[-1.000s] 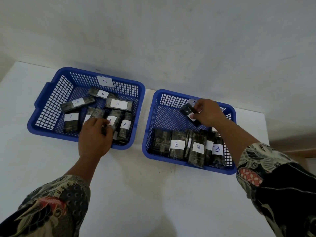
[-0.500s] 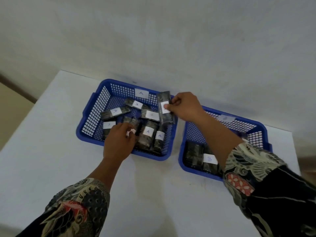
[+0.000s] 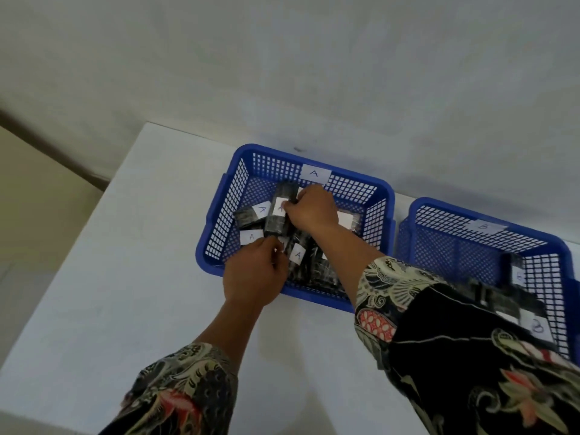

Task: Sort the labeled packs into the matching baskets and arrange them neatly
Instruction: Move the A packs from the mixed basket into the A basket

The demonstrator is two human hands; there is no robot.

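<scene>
Two blue mesh baskets stand side by side on a white table. Basket A (image 3: 219, 233) on the left carries an "A" tag on its back wall and holds several dark packs with white "A" labels. My right hand (image 3: 310, 211) is inside basket A, shut on a dark pack (image 3: 279, 215) that it holds upright over the others. My left hand (image 3: 254, 274) reaches over the basket's front rim, its fingers closed on a pack there that the hand mostly hides. Basket B (image 3: 464, 249) on the right holds several "B" packs (image 3: 518, 271) along its front and right side, partly hidden by my sleeve.
The white table (image 3: 131, 277) ends at a left edge and meets a plain wall (image 3: 282, 73) just behind the baskets. The two baskets almost touch. My patterned sleeves fill the bottom of the view.
My right hand carried a dark pack from basket B leftward across the gap into basket A. My left hand stayed at basket A's front. The view swung left.
</scene>
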